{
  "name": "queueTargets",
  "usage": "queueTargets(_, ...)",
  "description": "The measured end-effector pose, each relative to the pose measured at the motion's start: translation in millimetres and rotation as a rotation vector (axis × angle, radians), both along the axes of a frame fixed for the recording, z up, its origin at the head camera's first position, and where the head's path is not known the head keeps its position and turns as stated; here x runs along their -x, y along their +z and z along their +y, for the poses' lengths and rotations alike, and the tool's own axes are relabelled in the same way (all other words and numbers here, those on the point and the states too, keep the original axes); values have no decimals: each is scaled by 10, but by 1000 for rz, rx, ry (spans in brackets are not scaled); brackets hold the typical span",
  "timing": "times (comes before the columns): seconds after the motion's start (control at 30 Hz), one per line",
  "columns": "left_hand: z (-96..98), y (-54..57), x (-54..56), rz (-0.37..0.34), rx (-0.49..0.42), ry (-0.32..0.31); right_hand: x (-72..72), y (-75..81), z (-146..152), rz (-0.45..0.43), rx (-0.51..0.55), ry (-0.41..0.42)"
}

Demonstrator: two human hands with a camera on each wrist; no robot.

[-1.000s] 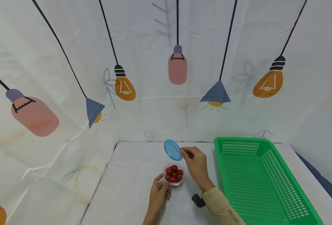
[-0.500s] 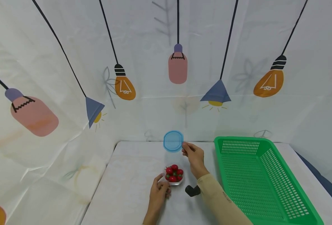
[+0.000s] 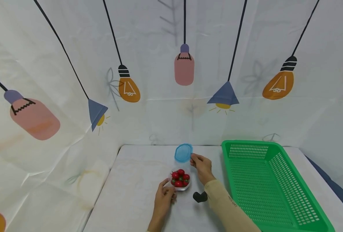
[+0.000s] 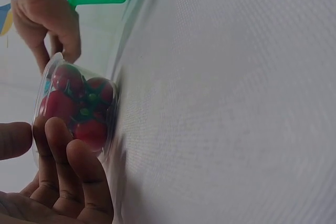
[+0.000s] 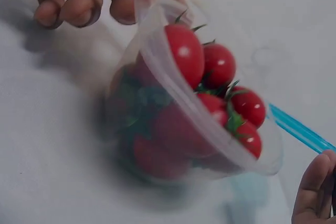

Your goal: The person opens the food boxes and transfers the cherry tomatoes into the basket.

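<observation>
A clear plastic tub (image 3: 181,189) stands on the white table, heaped with red cherry tomatoes (image 5: 184,56) that have green stems. My left hand (image 3: 162,197) pinches the tub's near left rim between thumb and fingers; the other fingers curl beside its wall in the left wrist view. Beyond the tub, my right hand (image 3: 202,167) pinches the right edge of a translucent blue lid (image 3: 183,153). The lid is tilted up, its broad face toward the head camera, behind the tomatoes. Seen edge-on in the right wrist view, the lid (image 5: 299,128) appears as a blue strip.
A big green plastic basket (image 3: 264,183) with slotted walls takes up the table's right side. A small black device (image 3: 200,197) sits by the right sleeve (image 3: 226,206). Behind the table hangs a white cloth (image 3: 159,119) printed with lamps and bulbs.
My right hand lifted the blue lid away and turned its face toward the head camera, then brought it slightly down and right. The left hand and the tub stayed in place.
</observation>
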State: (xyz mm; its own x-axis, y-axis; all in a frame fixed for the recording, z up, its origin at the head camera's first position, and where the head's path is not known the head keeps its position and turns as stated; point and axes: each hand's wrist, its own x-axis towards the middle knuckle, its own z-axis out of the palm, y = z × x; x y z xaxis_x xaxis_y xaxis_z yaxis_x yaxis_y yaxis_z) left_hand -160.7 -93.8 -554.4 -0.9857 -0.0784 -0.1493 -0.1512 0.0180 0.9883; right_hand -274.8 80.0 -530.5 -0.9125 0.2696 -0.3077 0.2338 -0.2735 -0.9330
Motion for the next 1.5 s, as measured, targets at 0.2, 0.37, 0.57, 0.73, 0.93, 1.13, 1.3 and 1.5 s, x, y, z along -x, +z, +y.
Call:
queueTargets(0.2,27,46,-13,-6,10,5,-60,-112,39,-67,-36,27)
queueTargets(0.37,19,-169,64,-14,27,4,-81,-196,38,-143,-85,61)
queueTargets(0.57,12,-185,80,16,18,4,-41,-254,10,-164,-210,65)
queueTargets(0.73,12,-184,77,32,9,-5,-25,-264,-5,-172,-261,52)
queueTargets(0.93,2,-175,62,27,7,-3,-10,-297,5,-182,-262,39)
queueTargets(1.13,-5,-199,60,33,7,3,-42,-258,-11,-79,-367,62)
queueTargets(1.3,-5,-196,49,37,8,15,-103,-101,-92,148,-529,153)
queueTargets(1.5,-8,-196,57,54,0,14,-169,68,-145,393,-851,410)
